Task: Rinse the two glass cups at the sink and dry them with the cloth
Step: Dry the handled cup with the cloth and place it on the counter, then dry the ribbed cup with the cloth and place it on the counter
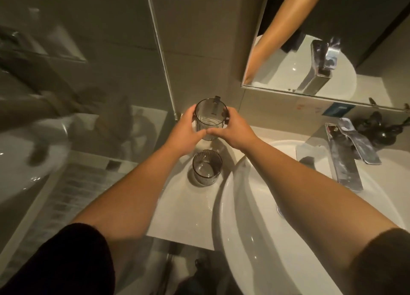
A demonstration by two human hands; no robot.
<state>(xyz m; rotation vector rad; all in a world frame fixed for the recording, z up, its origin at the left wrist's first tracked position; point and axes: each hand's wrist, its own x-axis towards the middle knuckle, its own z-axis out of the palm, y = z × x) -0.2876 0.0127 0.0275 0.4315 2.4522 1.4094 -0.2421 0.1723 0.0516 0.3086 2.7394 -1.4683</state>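
Two ribbed smoky glass cups are at the back left of the vanity. The far glass cup (210, 117) is upright, with my left hand (188, 130) curled round its left side and my right hand (233, 131) round its right side, thumbs meeting in front. I cannot tell whether it rests on the counter or is lifted. The near glass cup (207, 167) stands upright and empty on the white counter (182, 217), below my hands and untouched. No cloth is visible.
The white oval sink basin (244, 239) lies to the right, with a chrome faucet (346, 161) at its back. A mirror (321, 50) hangs above it. A glass shower partition (77, 95) stands to the left. Dark items (377, 128) sit behind the faucet.
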